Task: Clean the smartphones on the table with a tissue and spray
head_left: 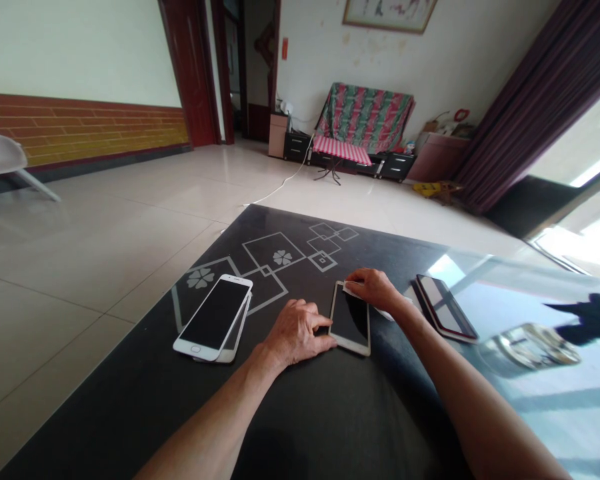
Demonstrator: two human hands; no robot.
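Observation:
A smartphone (349, 323) with a dark screen and pale frame lies flat on the black table. My left hand (300, 331) rests at its left edge, thumb and forefinger pressed against the frame, the other fingers curled. At the phone's top, my right hand (373, 288) pinches a white wipe (349, 287), which looks like tissue or cloth, against the screen. More white material (386, 314) shows under the right wrist, partly hidden. To the left, a white smartphone (214, 319) lies on top of another phone (236, 339), mostly covered.
On the right lies a dark-screened device (446, 307), with a blurred glass jar (530, 350) and a black object (587, 319) beyond it. The glossy table (290, 420) bears a pale square-and-flower pattern. A white chair (0, 153) stands at far left.

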